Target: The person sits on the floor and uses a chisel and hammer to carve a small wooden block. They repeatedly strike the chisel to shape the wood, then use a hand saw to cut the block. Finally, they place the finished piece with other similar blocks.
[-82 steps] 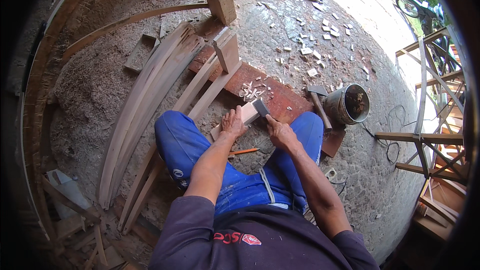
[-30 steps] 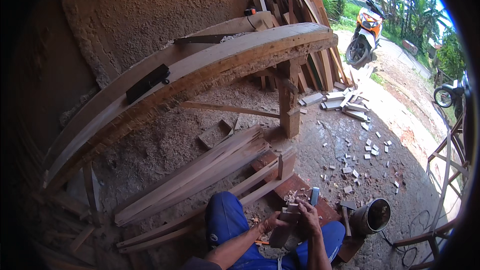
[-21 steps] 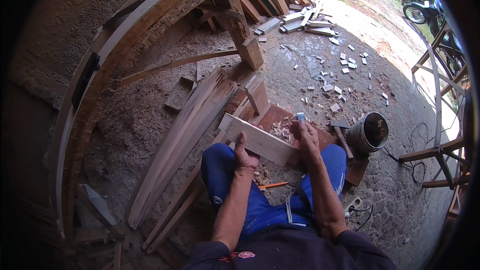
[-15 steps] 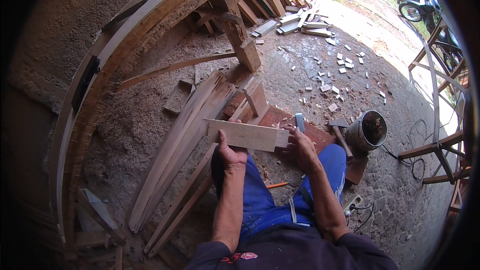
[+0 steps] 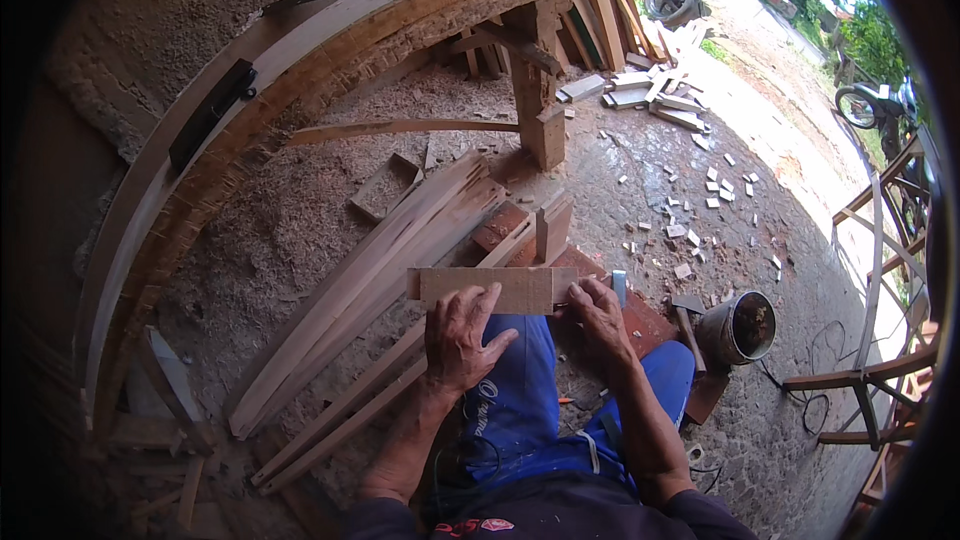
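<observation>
A pale wooden board [image 5: 487, 291] with a narrower tongue at each end lies level across my lap, above the blue trousers. My right hand [image 5: 600, 312] is closed on its right-hand tongue, with thumb and fingers pinching it. My left hand [image 5: 464, 340] is at the lower edge left of the middle, back of the hand up. Its fingers lie stretched on the board's face, and the thumb sticks out free to the right. Just beyond stands a small upright wood block [image 5: 553, 229] by a slotted wood piece. A chisel-like metal blade [image 5: 619, 287] is right of my right hand.
Long shaped timbers [image 5: 365, 290] lie on the left, beneath a large curved wooden frame [image 5: 290, 80]. A hammer-like tool [image 5: 688, 318] lies by a metal bucket [image 5: 738, 328] on the right. Offcuts [image 5: 712, 190] scatter the ground; a wooden frame [image 5: 870, 380] stands far right.
My left hand has turned from palm up under the board to back up, with fingers over its face. The board has levelled out. My right hand has closed on its end. The view has shifted.
</observation>
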Demonstrator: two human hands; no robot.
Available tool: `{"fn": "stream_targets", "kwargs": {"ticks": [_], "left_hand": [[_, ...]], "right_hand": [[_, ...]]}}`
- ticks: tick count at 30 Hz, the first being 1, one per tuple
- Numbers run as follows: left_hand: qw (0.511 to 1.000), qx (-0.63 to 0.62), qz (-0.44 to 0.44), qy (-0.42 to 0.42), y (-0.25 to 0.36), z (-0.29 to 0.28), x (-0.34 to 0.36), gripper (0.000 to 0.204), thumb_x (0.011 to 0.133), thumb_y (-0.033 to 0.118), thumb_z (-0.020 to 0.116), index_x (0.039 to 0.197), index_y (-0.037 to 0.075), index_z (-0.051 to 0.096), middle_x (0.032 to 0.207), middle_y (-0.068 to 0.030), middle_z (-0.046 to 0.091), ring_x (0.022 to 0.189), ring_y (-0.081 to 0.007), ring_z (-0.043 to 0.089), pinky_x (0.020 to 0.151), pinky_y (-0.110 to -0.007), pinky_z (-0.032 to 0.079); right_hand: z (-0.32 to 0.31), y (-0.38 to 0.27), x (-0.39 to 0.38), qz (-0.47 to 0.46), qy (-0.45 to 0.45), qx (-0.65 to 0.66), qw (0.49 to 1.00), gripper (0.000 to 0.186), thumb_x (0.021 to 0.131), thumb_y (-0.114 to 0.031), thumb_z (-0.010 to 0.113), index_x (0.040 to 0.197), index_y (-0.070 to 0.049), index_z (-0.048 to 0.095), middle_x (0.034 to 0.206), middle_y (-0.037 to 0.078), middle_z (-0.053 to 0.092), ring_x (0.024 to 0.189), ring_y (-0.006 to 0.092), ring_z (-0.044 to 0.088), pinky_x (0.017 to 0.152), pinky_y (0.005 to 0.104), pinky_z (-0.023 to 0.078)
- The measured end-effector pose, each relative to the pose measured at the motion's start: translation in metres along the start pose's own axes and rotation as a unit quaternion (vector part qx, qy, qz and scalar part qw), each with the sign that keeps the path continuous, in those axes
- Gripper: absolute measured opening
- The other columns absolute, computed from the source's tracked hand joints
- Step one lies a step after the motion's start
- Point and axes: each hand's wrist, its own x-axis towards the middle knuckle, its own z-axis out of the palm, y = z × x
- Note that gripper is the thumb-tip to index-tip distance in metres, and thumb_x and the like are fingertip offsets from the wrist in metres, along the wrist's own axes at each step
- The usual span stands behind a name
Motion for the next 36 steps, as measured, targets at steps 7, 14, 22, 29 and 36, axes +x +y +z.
{"fn": "stream_targets", "kwargs": {"ticks": [7,14,22,29,36], "left_hand": [[0.992,-0.078,-0.016,-0.101,-0.044,0.026,0.015,0.104,0.079,0.039,0.081,0.163,0.017,0.023,0.141,-0.0177,0.051,0.123,-0.0388,0.054,0.109,-0.049,0.043],[0.714,-0.655,-0.224,-0.105,-0.112,0.021,-0.03,0.06,0.077,0.029,0.076,0.125,-0.005,0.063,0.107,-0.0179,0.072,0.096,-0.0283,0.073,0.088,-0.041,0.059],[0.608,-0.745,-0.267,-0.053,-0.12,0.011,-0.053,0.072,0.08,0.036,0.077,0.135,-0.003,0.054,0.113,-0.0198,0.07,0.087,-0.0274,0.074,0.078,-0.04,0.062],[0.668,-0.651,-0.358,-0.022,-0.145,0.046,-0.127,0.051,0.089,0.029,0.072,0.128,-0.001,0.058,0.114,-0.018,0.07,0.083,-0.0275,0.074,0.071,-0.041,0.063],[0.653,-0.509,-0.559,0.044,-0.142,0.065,-0.213,0.053,0.088,0.022,0.077,0.132,-0.003,0.059,0.124,-0.0116,0.065,0.111,-0.0262,0.064,0.096,-0.039,0.052]], "right_hand": [[0.036,0.012,0.013,-0.003,-0.077,-0.071,0.994,0.035,0.105,-0.033,0.057,0.115,0.0,0.064,0.094,0.009,0.069,0.079,0.0151,0.065,0.074,0.0287,0.052],[0.006,0.041,0.014,0.013,0.003,-0.109,0.994,0.047,0.105,-0.043,0.054,0.121,0.0,0.063,0.087,0.006,0.068,0.07,0.0135,0.063,0.061,0.0268,0.05],[-0.101,0.101,-0.014,-0.039,0.136,-0.398,0.906,0.032,0.106,-0.029,0.058,0.113,0.0,0.068,0.08,0.003,0.068,0.069,0.0107,0.064,0.063,0.0261,0.05],[-0.19,0.058,-0.06,-0.002,0.231,-0.494,0.838,0.03,0.104,-0.027,0.058,0.113,0.0,0.068,0.089,0.012,0.073,0.075,0.0178,0.072,0.069,0.0335,0.056],[-0.184,0.069,-0.011,-0.047,0.002,-0.662,0.748,0.021,0.097,-0.023,0.058,0.101,-0.006,0.068,0.089,0.02,0.071,0.085,0.0407,0.071,0.073,0.0518,0.055]]}}
